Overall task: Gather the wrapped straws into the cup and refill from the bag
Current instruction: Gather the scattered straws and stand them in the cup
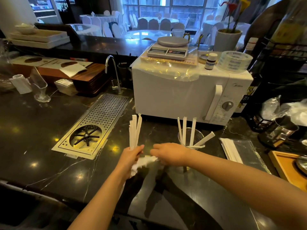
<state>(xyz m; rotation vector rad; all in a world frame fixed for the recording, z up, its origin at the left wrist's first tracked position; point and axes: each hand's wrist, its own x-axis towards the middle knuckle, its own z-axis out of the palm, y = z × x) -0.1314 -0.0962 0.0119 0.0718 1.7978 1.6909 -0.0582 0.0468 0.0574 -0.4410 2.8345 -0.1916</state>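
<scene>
Gripping upright wrapped straws (135, 131), left hand (131, 155) fingers close around them; right hand (169, 153) pinches their blurred lower ends (cup (191, 138) beside).

Dim, window backlight, counter (49, 163) glare, blur

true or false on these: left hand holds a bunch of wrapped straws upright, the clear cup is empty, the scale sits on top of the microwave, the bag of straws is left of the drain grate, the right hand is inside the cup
1. The left hand holds a bunch of wrapped straws upright. True.
2. The clear cup is empty. False: several wrapped straws already stand in it.
3. The scale sits on top of the microwave. True.
4. The bag of straws lies left of the drain grate. False: it lies right of the cup, far from the grate.
5. The right hand is inside the cup. False: it is in front of the cup, next to the left hand.
</scene>
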